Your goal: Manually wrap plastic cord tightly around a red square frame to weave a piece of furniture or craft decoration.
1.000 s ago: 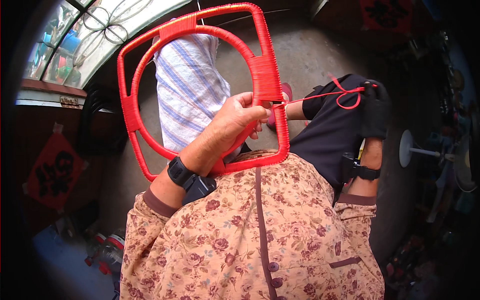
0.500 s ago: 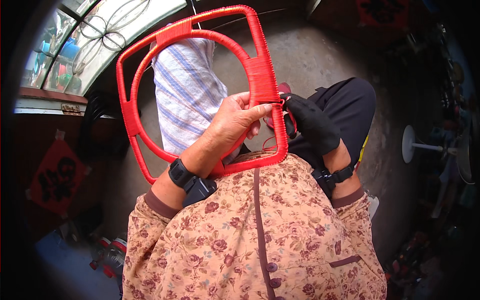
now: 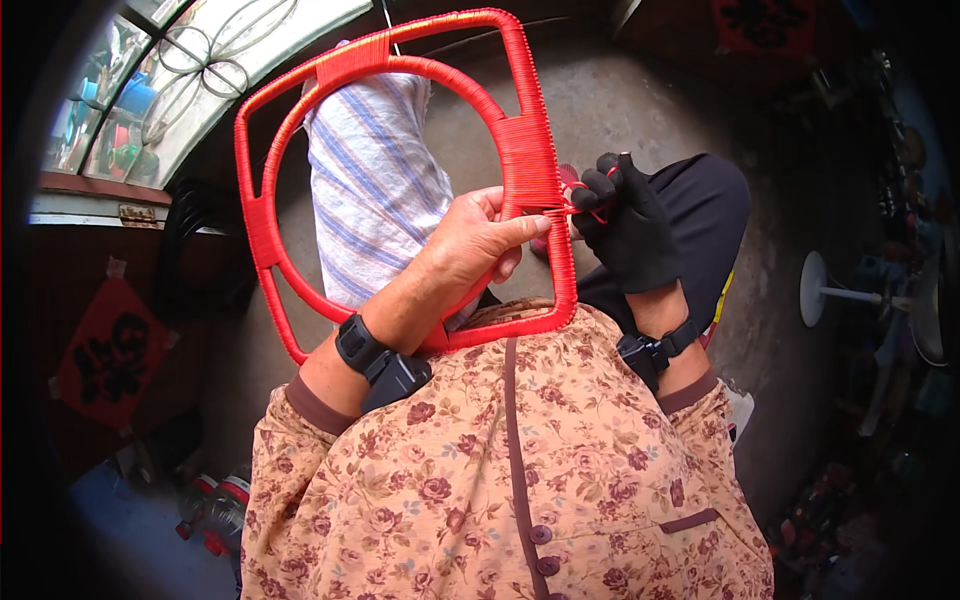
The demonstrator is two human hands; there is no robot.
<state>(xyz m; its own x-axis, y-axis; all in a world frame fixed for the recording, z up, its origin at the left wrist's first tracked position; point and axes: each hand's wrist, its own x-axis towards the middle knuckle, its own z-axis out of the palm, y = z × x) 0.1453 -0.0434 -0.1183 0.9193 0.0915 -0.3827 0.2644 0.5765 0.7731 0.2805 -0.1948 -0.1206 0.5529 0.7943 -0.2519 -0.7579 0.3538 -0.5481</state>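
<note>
The red wound frame (image 3: 400, 170) stands upright in front of the person's chest, its lower bar resting against the flowered blouse (image 3: 500, 470). It is a squarish outer bar with a round hoop inside it, all wrapped in red cord. The left hand (image 3: 475, 240) is bare and reaches through the frame's opening; its fingers close around the right-hand upright, thumb and forefinger pinched on the bar just where the thick band of winding ends. The right hand (image 3: 625, 225), in a black glove, sits just to the right of that same upright, nearly touching the left fingertips. Its fingers are curled shut on a strand of red cord (image 3: 575, 200) that runs straight from the frame into the glove. A striped blue and white cloth (image 3: 370, 190) shows behind the frame, seen through the hoop. Each wrist carries a black strap with a small black unit (image 3: 385, 365). Right of the frame, past the gloved hand, a dark trouser leg (image 3: 700, 210) lies over the grey floor (image 3: 600, 100).
</note>
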